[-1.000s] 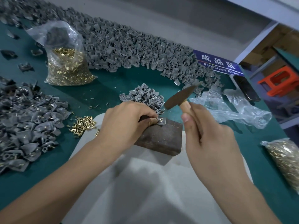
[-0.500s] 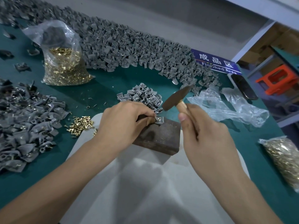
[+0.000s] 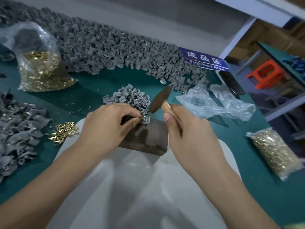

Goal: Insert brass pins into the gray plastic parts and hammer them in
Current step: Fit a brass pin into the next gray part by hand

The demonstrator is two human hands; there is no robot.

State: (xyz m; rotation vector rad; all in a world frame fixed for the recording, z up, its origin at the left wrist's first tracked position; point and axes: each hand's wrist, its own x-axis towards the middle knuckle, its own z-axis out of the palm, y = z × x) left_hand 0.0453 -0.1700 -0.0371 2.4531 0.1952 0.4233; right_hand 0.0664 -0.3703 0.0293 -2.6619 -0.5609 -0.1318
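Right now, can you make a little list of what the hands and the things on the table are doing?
left hand: pinches a gray part on the dark block
right hand: grips the hammer, head just above the part
loose pins: small heap left of the block
pin bags: one far left, one right
table: green

By the left hand [image 3: 105, 128], gold-coloured brass pins [image 3: 65, 130] and gray plastic parts [image 3: 130, 96] lie on a teal-green table mat [image 3: 85, 93]. Beyond the right hand [image 3: 189, 133]: a blue sign [image 3: 204, 61] with white lettering, an orange stool [image 3: 265, 73].
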